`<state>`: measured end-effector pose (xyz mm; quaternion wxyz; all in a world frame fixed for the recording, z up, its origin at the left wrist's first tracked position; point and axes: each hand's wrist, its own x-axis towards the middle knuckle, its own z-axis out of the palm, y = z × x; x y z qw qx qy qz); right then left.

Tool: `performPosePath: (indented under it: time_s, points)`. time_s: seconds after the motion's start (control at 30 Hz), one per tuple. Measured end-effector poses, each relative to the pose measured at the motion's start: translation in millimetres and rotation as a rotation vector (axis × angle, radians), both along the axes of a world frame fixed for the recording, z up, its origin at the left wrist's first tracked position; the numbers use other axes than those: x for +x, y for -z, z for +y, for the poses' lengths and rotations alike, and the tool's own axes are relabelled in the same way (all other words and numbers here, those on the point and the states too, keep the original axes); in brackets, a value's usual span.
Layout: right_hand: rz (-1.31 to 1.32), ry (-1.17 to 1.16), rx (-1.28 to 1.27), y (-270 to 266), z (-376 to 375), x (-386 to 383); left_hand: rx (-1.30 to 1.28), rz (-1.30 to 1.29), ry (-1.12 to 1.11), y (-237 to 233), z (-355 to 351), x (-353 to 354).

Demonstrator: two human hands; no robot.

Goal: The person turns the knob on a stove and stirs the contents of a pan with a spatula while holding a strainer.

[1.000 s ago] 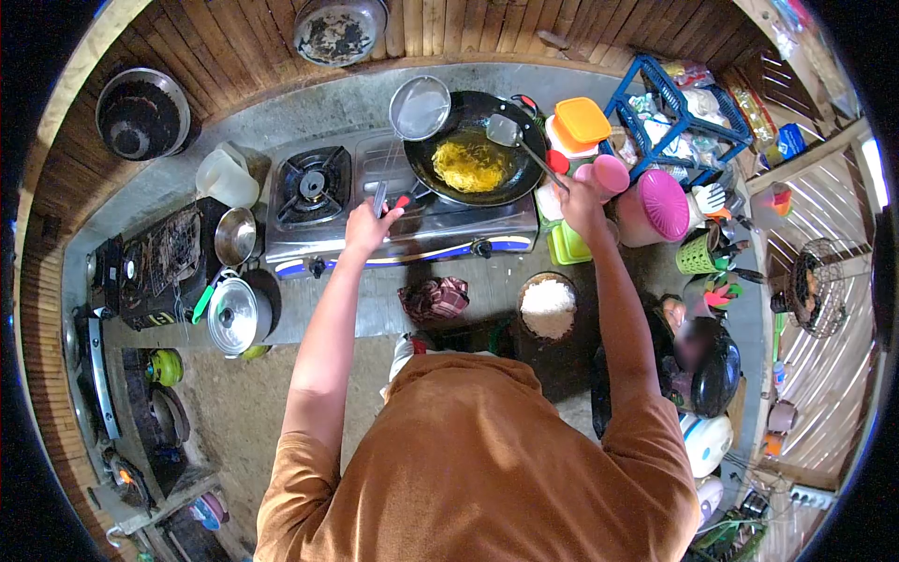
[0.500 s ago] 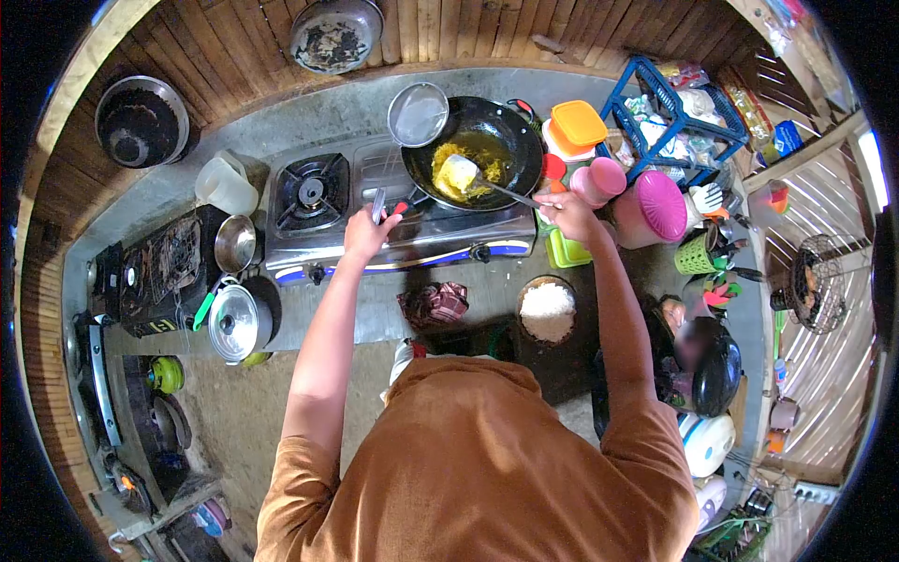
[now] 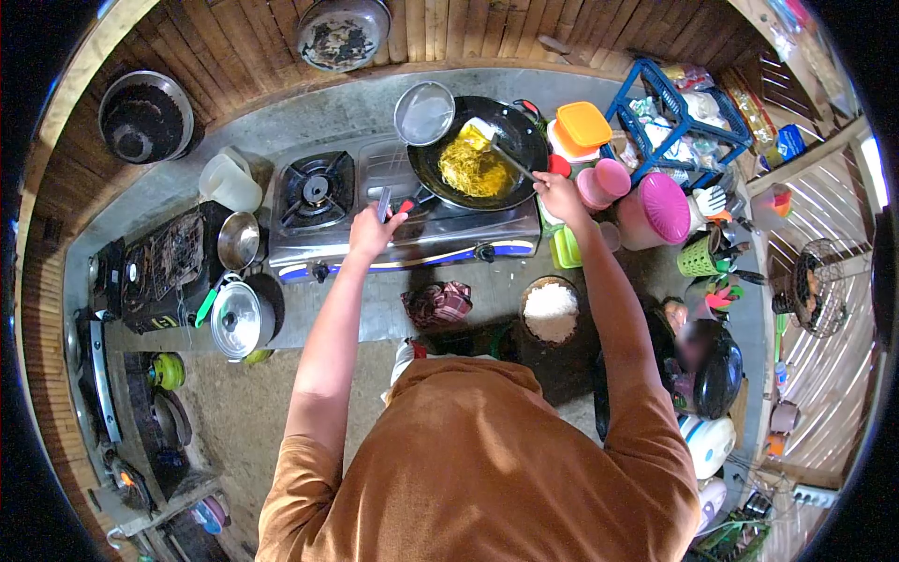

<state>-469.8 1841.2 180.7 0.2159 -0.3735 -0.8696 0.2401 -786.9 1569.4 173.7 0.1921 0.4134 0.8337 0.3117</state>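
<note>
Inspection finds the wok (image 3: 526, 133) seated on the right side of the stove (image 3: 431, 228), with yellow shreds (image 3: 464, 171) lying together in a shallow pool of what appears to be oil. The right hand (image 3: 559, 195) is closed around the upper handle of the spatula (image 3: 513, 157), whose blade is inside the wok at the far edge of the shreds. The left hand (image 3: 372, 229) is closed on the handle of the strainer (image 3: 424, 113), whose bowl sits over the wok's left rim; the wok's red-tipped grip (image 3: 406, 205) is beside the fingers, and whether they also bear on it cannot be told. In this observer's judgement, the shreds are light, limp and slippery, prone to tangling and to breaking under a hard press, so they are best taken from beneath on the flat blade. The spatula looks stiff and light, properly held far up the shaft, clear of the heat. The strainer looks light but top-heavy, and calls for a firm hold at the handle's end. The wok, likely heavy and hot, should be taken only by its grip and kept level, as its liquid could slop.
</note>
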Motion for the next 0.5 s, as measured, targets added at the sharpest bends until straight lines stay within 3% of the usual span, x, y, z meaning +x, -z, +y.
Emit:
performPosePath:
  time_s: [0.07, 0.2, 0.27, 0.33, 0.4, 0.47, 0.5]
  points:
    - [-0.134, 0.005, -0.257, -4, -5, -5, -0.007, -0.009, -0.003, -1, 0, 0]
    - [-0.073, -0.095, -0.432, -20, -23, 7, 0.001, 0.032, 0.011, 4, 1, -3]
    - [0.007, -0.131, -0.419, -19, -34, 21, 0.001, 0.031, 0.008, 5, 1, -3]
    - [0.112, -0.256, -0.011, -42, -58, 37, 0.013, 0.041, 0.007, 7, 1, -3]
    - [0.103, -0.208, 0.028, -53, -75, 50, 0.001, 0.035, -0.003, 5, 1, -2]
    - [-0.253, 0.006, 0.031, -104, -104, 59, -0.011, 0.030, -0.009, 1, 0, 0]
    - [-0.255, 0.010, 0.028, -111, -111, 66, -0.011, 0.047, -0.008, -2, 0, 1]
